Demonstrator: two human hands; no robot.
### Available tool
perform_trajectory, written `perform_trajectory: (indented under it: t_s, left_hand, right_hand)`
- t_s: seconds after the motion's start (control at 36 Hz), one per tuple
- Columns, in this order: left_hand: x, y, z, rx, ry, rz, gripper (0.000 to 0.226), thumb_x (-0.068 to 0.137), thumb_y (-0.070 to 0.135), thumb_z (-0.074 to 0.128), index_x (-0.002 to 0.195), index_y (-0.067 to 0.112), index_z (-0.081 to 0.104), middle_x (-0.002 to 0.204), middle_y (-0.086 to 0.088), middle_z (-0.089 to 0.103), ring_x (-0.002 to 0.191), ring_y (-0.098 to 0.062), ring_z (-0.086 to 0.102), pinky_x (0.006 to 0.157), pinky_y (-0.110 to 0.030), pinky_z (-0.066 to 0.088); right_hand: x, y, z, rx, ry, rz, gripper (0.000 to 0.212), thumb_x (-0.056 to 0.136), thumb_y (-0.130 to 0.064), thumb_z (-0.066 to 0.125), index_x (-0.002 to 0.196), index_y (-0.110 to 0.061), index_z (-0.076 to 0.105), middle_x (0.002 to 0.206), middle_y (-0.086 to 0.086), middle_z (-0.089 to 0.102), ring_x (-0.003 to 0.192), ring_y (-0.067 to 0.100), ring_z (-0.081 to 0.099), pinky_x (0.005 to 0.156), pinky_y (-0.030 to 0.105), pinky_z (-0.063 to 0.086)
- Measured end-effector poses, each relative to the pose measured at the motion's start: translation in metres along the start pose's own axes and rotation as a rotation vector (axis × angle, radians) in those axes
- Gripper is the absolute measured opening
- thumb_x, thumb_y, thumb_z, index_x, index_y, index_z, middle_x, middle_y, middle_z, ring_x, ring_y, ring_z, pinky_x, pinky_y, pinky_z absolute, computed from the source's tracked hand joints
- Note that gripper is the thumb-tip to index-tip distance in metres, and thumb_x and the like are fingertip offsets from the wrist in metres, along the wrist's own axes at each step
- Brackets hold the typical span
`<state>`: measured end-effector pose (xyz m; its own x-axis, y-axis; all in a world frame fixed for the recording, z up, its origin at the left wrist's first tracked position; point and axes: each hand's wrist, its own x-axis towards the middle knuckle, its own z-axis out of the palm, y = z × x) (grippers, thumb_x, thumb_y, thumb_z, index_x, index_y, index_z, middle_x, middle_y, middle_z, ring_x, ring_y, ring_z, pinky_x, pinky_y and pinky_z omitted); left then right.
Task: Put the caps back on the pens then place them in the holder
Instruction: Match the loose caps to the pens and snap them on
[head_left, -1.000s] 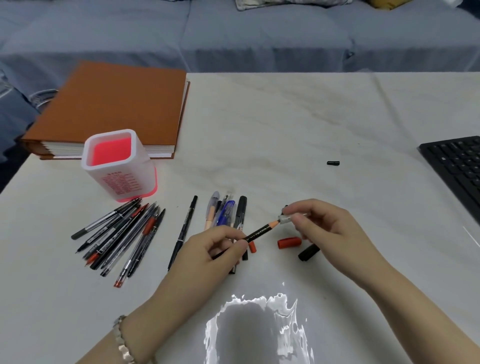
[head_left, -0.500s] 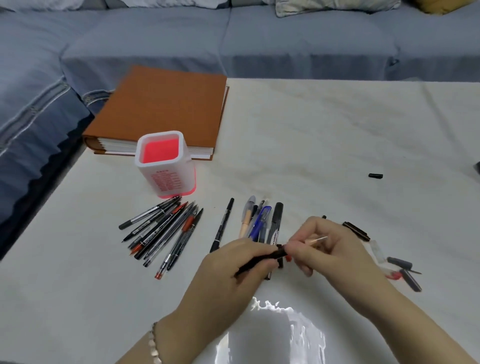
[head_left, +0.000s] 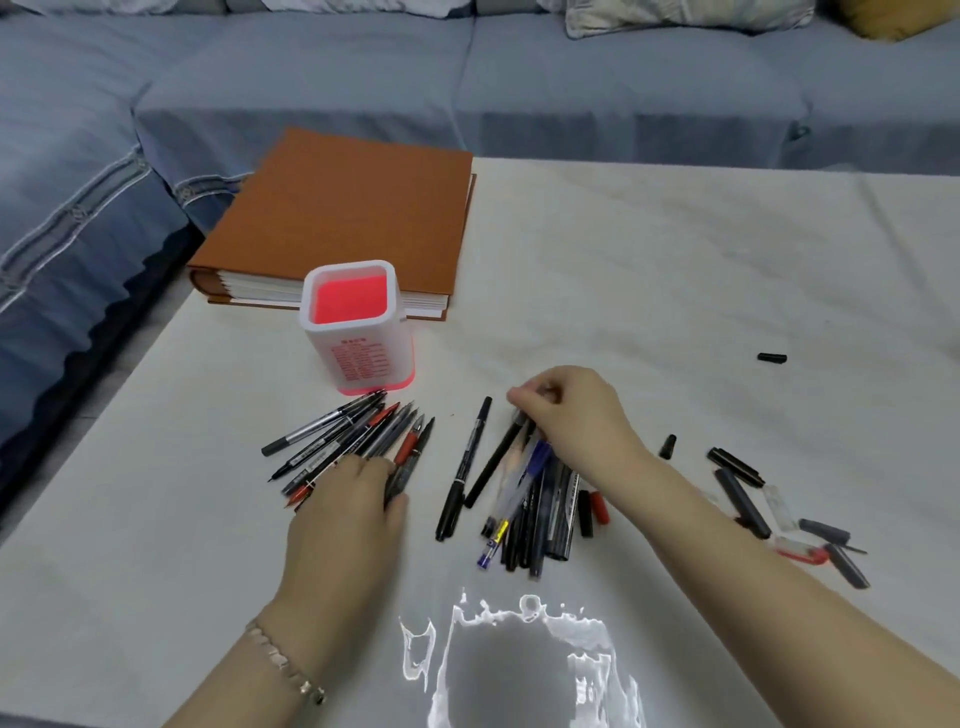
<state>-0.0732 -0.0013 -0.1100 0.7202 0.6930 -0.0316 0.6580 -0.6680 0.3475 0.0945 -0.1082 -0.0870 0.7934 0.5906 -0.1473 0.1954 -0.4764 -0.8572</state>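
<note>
The white pen holder (head_left: 358, 358) with a pink inside stands upright and holds no pens. In front of it lies a fanned left pile of pens (head_left: 337, 436). My left hand (head_left: 348, 519) rests on that pile's near end, with fingers and thumb closed around a dark pen (head_left: 397, 480). A middle pile of pens (head_left: 535, 504) lies to the right. My right hand (head_left: 576, 415) pinches the far end of a black pen (head_left: 493, 460) that slants onto this pile. Loose caps (head_left: 743, 499) lie scattered at the right, and a red cap (head_left: 600, 506) lies beside the middle pile.
An orange binder (head_left: 353, 208) lies behind the holder. A single black cap (head_left: 771, 357) sits far right. A blue sofa (head_left: 467, 78) runs behind the white table (head_left: 675, 270), whose left edge drops off near the holder. Bright glare (head_left: 519, 665) marks the near edge.
My hands have parted. The left one let go of the black pen and moved onto the left pile. The right one carried that pen to the middle pile. The view shifted.
</note>
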Motion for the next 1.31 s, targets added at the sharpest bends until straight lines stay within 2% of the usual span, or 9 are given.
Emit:
perform_trajectory:
  t_s: [0.11, 0.25, 0.53, 0.58, 0.69, 0.86, 1.03, 1.14, 1.31]
  left_hand:
    - [0.003, 0.003, 0.002, 0.073, -0.025, -0.009, 0.019, 0.086, 0.023, 0.051, 0.101, 0.013, 0.056, 0.095, -0.005, 0.059, 0.093, -0.025, 0.053, 0.067, -0.032, 0.041]
    - [0.005, 0.004, 0.009, 0.089, 0.045, 0.051, 0.008, 0.076, 0.010, 0.061, 0.076, 0.005, 0.054, 0.074, -0.011, 0.049, 0.065, -0.031, 0.048, 0.050, -0.031, 0.034]
    - [0.013, 0.026, 0.009, 0.048, 0.050, 0.063, 0.015, 0.084, 0.015, 0.051, 0.074, 0.005, 0.055, 0.077, -0.009, 0.054, 0.075, -0.029, 0.051, 0.056, -0.035, 0.036]
    - [0.012, 0.038, 0.004, -0.154, 0.036, 0.082, 0.017, 0.086, 0.013, 0.048, 0.070, 0.007, 0.050, 0.069, -0.008, 0.053, 0.064, -0.023, 0.048, 0.050, -0.033, 0.033]
    - [0.004, 0.070, -0.004, -0.699, -0.265, -0.009, 0.024, 0.093, 0.010, 0.039, 0.073, 0.020, 0.046, 0.058, -0.001, 0.052, 0.039, -0.002, 0.043, 0.041, -0.017, 0.034]
    - [-0.006, 0.090, -0.011, -1.198, -0.570, -0.300, 0.022, 0.095, 0.007, 0.034, 0.096, 0.007, 0.056, 0.047, 0.004, 0.043, 0.035, -0.005, 0.024, 0.033, -0.013, 0.020]
    - [-0.012, 0.089, -0.016, -1.318, -0.669, -0.324, 0.023, 0.096, 0.015, 0.038, 0.104, 0.007, 0.057, 0.052, -0.001, 0.053, 0.040, -0.010, 0.042, 0.040, -0.019, 0.039]
    - [-0.012, 0.092, -0.020, -1.414, -0.689, -0.340, 0.019, 0.095, 0.013, 0.038, 0.100, 0.007, 0.055, 0.058, -0.005, 0.064, 0.046, -0.014, 0.059, 0.050, -0.023, 0.055]
    - [-0.010, 0.099, -0.023, -1.601, -0.688, -0.399, 0.017, 0.095, 0.012, 0.039, 0.095, 0.004, 0.054, 0.065, -0.006, 0.070, 0.060, -0.018, 0.070, 0.066, -0.033, 0.058]
  right_hand:
    - [0.006, 0.004, 0.011, -0.307, -0.012, -0.010, 0.041, 0.088, -0.031, 0.057, 0.116, -0.001, 0.055, 0.105, 0.015, 0.063, 0.101, 0.028, 0.057, 0.083, 0.028, 0.043]
    - [-0.014, 0.007, 0.001, -0.530, 0.031, -0.100, 0.048, 0.090, -0.037, 0.051, 0.131, -0.014, 0.042, 0.122, 0.008, 0.047, 0.105, 0.029, 0.054, 0.081, 0.034, 0.043]
    - [-0.060, 0.054, -0.063, -0.539, 0.072, -0.100, 0.023, 0.088, -0.020, 0.052, 0.109, -0.020, 0.061, 0.094, -0.008, 0.050, 0.070, 0.003, 0.041, 0.075, 0.025, 0.039]
    - [-0.063, 0.062, -0.078, -0.568, 0.102, -0.070, 0.022, 0.088, -0.018, 0.051, 0.107, -0.020, 0.062, 0.093, -0.008, 0.051, 0.075, 0.006, 0.043, 0.072, 0.023, 0.036]
    - [-0.058, 0.074, -0.097, -0.563, 0.139, -0.002, 0.024, 0.089, -0.017, 0.049, 0.109, -0.020, 0.062, 0.091, -0.003, 0.052, 0.080, 0.011, 0.045, 0.072, 0.025, 0.035]
    - [-0.038, 0.076, -0.088, -0.653, 0.113, 0.078, 0.027, 0.092, -0.031, 0.046, 0.114, -0.022, 0.059, 0.101, 0.006, 0.057, 0.095, 0.023, 0.055, 0.073, 0.030, 0.039]
    - [-0.026, 0.073, -0.075, -0.765, 0.070, 0.114, 0.019, 0.090, -0.023, 0.049, 0.102, -0.015, 0.061, 0.102, 0.009, 0.059, 0.094, 0.028, 0.055, 0.068, 0.029, 0.038]
    - [-0.026, 0.071, -0.076, -0.592, 0.116, 0.151, 0.018, 0.083, -0.011, 0.051, 0.094, -0.014, 0.065, 0.096, 0.006, 0.064, 0.089, 0.025, 0.058, 0.068, 0.027, 0.043]
    - [-0.036, 0.069, -0.080, -0.256, 0.147, 0.199, 0.015, 0.076, -0.010, 0.053, 0.085, -0.017, 0.063, 0.076, -0.001, 0.060, 0.063, 0.012, 0.054, 0.045, 0.021, 0.041]
